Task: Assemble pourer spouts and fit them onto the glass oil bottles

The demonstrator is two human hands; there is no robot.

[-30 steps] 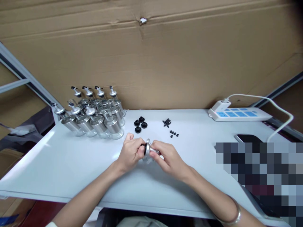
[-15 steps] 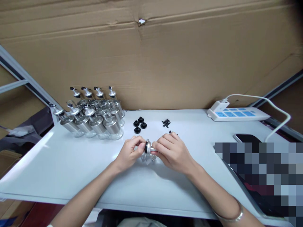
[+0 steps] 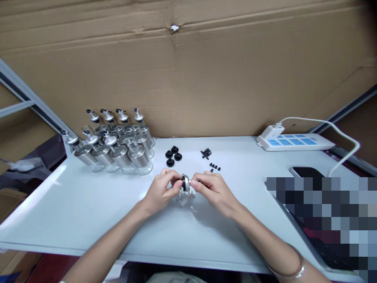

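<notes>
A silver pourer cap (image 3: 186,182) with a black ring lies sideways between my two hands, just above the table. My left hand (image 3: 161,190) pinches its black side with thumb and fingers. On the other side, my right hand (image 3: 213,190) has thumb and fingers closed on the thin metal spout. Under the cap sits a small cluster of shiny silver parts (image 3: 186,197), partly covered by it. Farther back are several round black stoppers (image 3: 170,162), a heap of thin black pieces (image 3: 206,153) and several tiny black caps (image 3: 216,167).
Several glass bottles with metal sleeves (image 3: 122,157), many topped with pourers, stand grouped at the back left. A white power strip (image 3: 297,142) with a cable lies back right, near a phone (image 3: 306,172). A cardboard wall (image 3: 206,78) closes off the back.
My right hand has turned and drawn slightly lower on the spout, its fingers less curled over it. The tiny black caps behind it now show. My left hand keeps its hold.
</notes>
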